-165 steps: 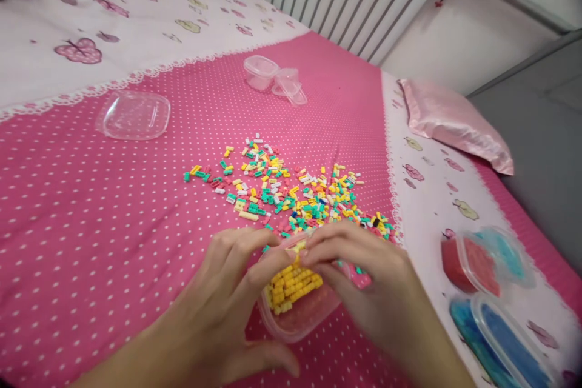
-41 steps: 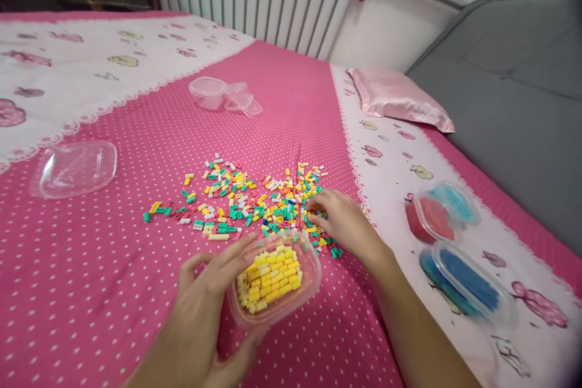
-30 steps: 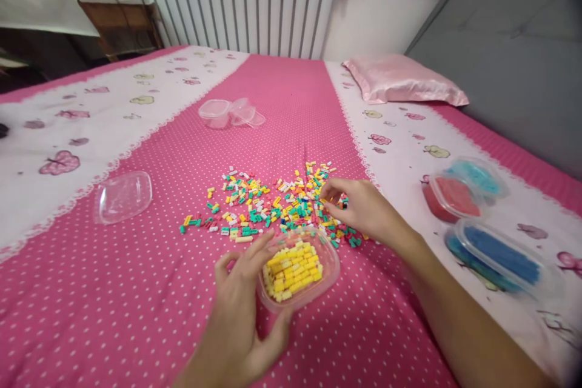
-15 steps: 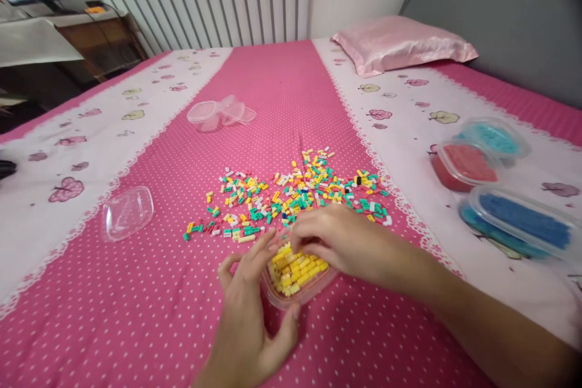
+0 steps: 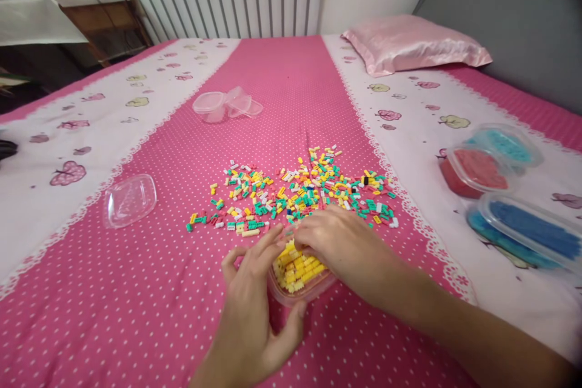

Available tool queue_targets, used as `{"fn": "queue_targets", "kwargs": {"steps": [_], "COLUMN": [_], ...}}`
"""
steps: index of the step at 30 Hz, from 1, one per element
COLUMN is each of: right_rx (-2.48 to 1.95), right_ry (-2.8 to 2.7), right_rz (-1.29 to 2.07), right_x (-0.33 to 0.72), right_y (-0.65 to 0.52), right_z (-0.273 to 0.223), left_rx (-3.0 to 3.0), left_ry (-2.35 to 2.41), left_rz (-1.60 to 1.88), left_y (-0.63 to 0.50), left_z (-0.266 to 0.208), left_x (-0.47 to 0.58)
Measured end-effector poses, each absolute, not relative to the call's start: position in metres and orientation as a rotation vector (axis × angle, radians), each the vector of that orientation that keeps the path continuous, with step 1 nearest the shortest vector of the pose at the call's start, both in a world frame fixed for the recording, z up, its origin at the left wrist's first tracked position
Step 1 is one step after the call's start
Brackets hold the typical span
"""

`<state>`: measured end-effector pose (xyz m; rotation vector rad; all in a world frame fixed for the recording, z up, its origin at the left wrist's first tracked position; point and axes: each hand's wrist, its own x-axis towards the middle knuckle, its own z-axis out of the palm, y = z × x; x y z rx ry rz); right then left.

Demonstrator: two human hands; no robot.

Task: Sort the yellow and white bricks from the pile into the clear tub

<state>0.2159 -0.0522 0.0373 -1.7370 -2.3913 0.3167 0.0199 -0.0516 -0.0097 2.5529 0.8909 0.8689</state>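
Brought the right hand (image 5: 339,245) from the loose mixed toy bricks (image 5: 262,208) back over the clear plastic tub (image 5: 293,300) within the last second; likely, by that, seating or adjusting a piece among the yellow toy bricks (image 5: 295,268) rather than picking from the pile; curled down at the fingertips, out of sight behind the knuckles; cannot tell of anything pinched there; grasping the tub loosely at its left end with the left hand (image 5: 250,300), fingers along the rim, thumb at or just beside the near side; set just this side of the pile, above the pink dotted bedspread (image 5: 136,291); facing mouth up; running lengthwise from near left to far right, roughly in line with the yellow rows
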Motion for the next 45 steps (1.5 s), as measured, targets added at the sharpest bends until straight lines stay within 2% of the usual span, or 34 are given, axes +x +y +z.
{"fn": "queue_targets", "kwargs": {"steps": [4,15,31,38,45], "right_rx": [-1.744,-1.757,-1.888,-1.807,-1.827], "right_ry": [-2.428,-2.426,-2.484,-2.541,-2.506], "right_rz": [0.273,0.499,0.464,0.336,0.520], "right_x": [0.216,0.215,0.211,0.213,0.214], "right_y": [-0.053,-0.051,-0.048,-0.050,-0.049], "right_z": [0.037,0.045,0.047,0.039,0.047], "left_rx": [2.545,2.558,2.564,2.571,2.578], "left_ry": [0.882,0.861,0.840,0.836,0.831], "left_rz": [0.866,0.898,0.908,0.906,0.903], "left_y": [-0.051,-0.052,-0.051,-0.051,-0.051], "left_z": [-0.012,-0.013,-0.013,-0.016,-0.014], "left_x": [0.020,0.019,0.019,0.018,0.018]}}
